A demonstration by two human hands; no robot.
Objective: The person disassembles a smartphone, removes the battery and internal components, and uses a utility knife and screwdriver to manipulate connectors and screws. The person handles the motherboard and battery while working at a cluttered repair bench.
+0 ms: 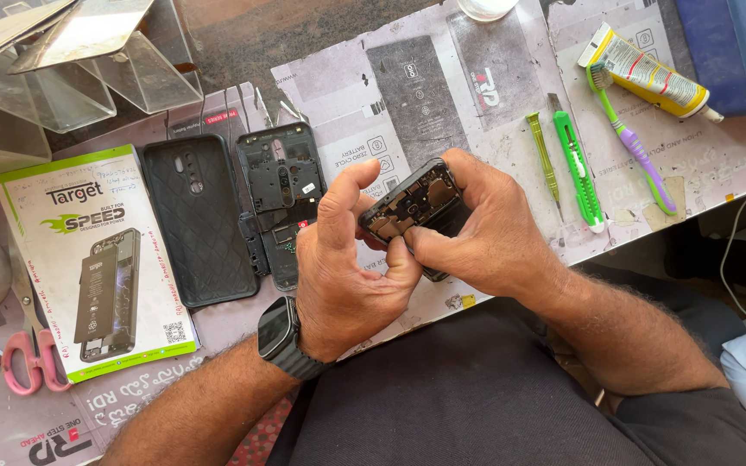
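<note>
Above the counter (477, 112), we hold the opened phone (414, 207) between both hands, its bare circuit side facing up. Our left hand (343, 276) keeps a closed grip on the phone's left edge, thumb raised beside it. Our right hand (485, 233) grips the right edge, thumb pressing the lower end. Left of the hands lie a black back cover (196, 220) and a phone frame (280, 203); a green knife (578, 168) and a toothbrush (632, 142) lie to the right.

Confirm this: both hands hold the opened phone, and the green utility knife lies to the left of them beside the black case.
Not quite. In the head view the green utility knife lies right of the hands, beside the toothbrush. Both the left hand and right hand hold the opened phone.
</note>
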